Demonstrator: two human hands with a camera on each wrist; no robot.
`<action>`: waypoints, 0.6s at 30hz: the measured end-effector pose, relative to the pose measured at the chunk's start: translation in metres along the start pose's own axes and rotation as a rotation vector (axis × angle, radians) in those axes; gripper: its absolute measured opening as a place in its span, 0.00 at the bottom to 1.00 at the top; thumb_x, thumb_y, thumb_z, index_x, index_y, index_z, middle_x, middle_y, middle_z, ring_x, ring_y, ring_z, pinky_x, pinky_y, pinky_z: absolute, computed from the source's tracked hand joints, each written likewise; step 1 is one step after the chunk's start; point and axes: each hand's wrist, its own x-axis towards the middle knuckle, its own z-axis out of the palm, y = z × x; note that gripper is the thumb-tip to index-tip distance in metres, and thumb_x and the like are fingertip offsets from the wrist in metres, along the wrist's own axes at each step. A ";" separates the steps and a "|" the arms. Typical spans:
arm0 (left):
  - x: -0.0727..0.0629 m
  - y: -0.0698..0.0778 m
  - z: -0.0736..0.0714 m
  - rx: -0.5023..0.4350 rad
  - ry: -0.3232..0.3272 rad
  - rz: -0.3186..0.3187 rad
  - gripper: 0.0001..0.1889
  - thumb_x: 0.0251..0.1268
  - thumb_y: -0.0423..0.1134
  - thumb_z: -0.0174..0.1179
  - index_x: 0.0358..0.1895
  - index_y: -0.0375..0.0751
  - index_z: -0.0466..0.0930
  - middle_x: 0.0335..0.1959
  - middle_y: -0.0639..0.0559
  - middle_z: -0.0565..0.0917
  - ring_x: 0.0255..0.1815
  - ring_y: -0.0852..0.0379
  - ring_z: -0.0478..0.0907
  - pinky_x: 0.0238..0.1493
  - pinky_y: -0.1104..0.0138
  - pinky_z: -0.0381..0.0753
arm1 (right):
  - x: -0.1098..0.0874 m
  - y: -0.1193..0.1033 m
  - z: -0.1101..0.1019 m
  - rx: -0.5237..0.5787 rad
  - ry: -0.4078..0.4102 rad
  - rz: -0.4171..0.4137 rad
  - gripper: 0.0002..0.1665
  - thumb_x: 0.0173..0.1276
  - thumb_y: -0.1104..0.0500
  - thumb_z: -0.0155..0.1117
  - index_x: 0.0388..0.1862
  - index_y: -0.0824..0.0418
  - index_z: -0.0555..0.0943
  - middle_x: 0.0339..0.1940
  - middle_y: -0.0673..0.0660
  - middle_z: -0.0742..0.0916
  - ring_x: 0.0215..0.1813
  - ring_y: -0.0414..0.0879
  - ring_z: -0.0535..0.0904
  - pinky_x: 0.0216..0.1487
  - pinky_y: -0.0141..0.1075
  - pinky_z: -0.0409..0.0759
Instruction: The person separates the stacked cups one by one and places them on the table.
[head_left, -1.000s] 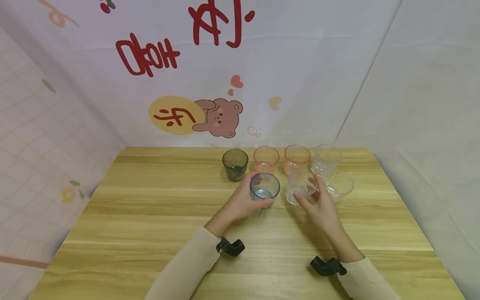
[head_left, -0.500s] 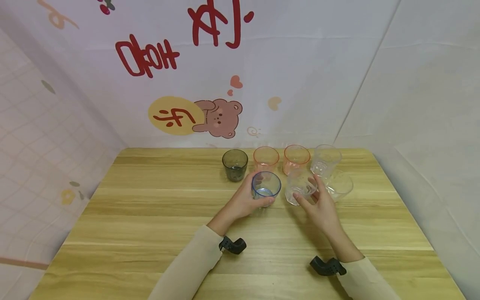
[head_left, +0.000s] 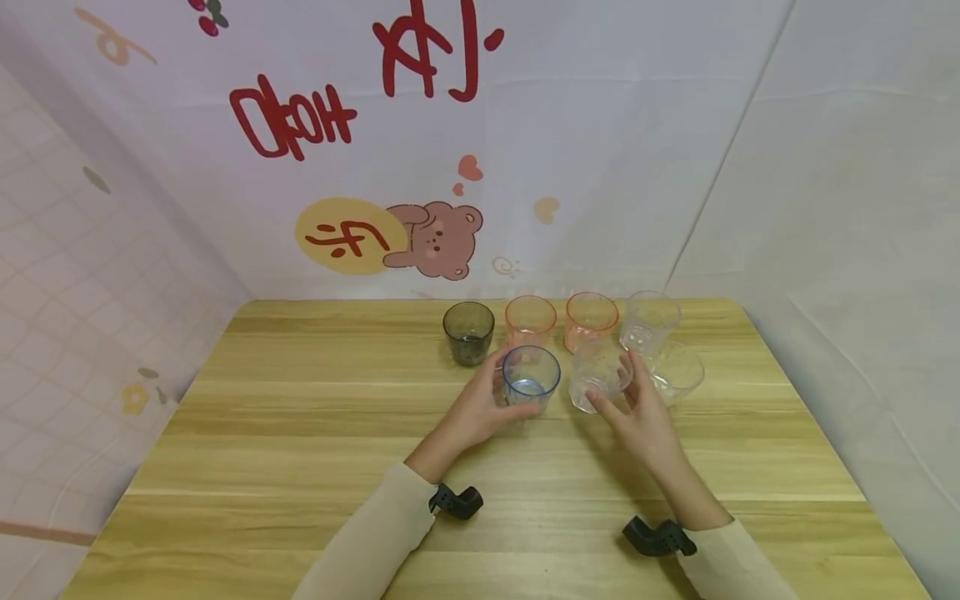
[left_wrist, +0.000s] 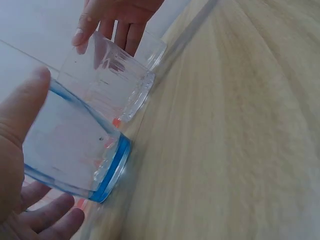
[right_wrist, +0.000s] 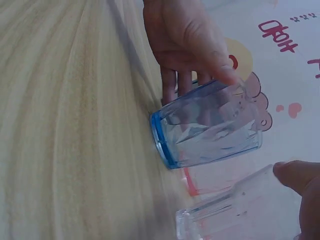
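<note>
A clear cup with a blue rim and base (head_left: 531, 379) stands upright on the table. My left hand (head_left: 480, 404) is around its left side, thumb in front and fingers behind, spread loosely. In the left wrist view those fingers (left_wrist: 70, 225) look apart from the blue cup (left_wrist: 75, 145); the thumb tip overlaps its rim. To the right, my right hand (head_left: 641, 412) holds a colourless clear cup (head_left: 592, 379) between thumb and fingers. In the right wrist view, the right thumb (right_wrist: 295, 175) touches the colourless cup's (right_wrist: 215, 210) edge. The two cups stand side by side, slightly apart.
Behind them stand a dark grey cup (head_left: 468, 333), two orange-tinted cups (head_left: 531, 321) (head_left: 591, 323) and another clear cup (head_left: 651, 321). One more clear cup (head_left: 678, 371) is right of my right hand. The wooden table (head_left: 300, 417) meets a printed white backdrop (head_left: 600, 125).
The blue-rimmed cup first shifted slightly right, towards the clear cup. Since then my left hand has slid a little left against it, its thumb lower. My right hand has stayed in place.
</note>
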 end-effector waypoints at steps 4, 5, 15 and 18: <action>-0.010 0.000 -0.009 0.016 0.022 -0.027 0.54 0.63 0.50 0.80 0.85 0.40 0.55 0.79 0.39 0.73 0.78 0.39 0.73 0.78 0.45 0.75 | -0.007 -0.008 -0.005 -0.008 -0.002 -0.056 0.59 0.78 0.58 0.71 0.89 0.70 0.41 0.88 0.78 0.55 0.85 0.77 0.56 0.83 0.63 0.61; -0.012 0.000 -0.011 0.020 0.025 -0.024 0.52 0.65 0.50 0.78 0.85 0.40 0.56 0.79 0.39 0.73 0.78 0.40 0.73 0.78 0.46 0.75 | -0.009 -0.010 -0.007 -0.021 0.005 -0.072 0.58 0.78 0.59 0.71 0.89 0.71 0.42 0.87 0.78 0.55 0.85 0.78 0.57 0.82 0.62 0.61; -0.045 0.003 -0.041 0.284 0.091 0.042 0.35 0.76 0.48 0.69 0.79 0.39 0.68 0.75 0.42 0.77 0.76 0.42 0.76 0.76 0.46 0.78 | -0.030 -0.035 -0.027 -0.121 0.047 -0.124 0.45 0.82 0.56 0.66 0.86 0.71 0.57 0.84 0.76 0.66 0.80 0.76 0.68 0.76 0.24 0.67; -0.058 0.006 -0.049 0.476 0.131 0.092 0.33 0.76 0.51 0.68 0.77 0.42 0.72 0.75 0.45 0.78 0.76 0.44 0.77 0.75 0.47 0.78 | -0.036 -0.038 -0.029 -0.208 0.098 -0.228 0.40 0.80 0.58 0.69 0.82 0.70 0.66 0.81 0.74 0.72 0.77 0.75 0.73 0.72 0.12 0.60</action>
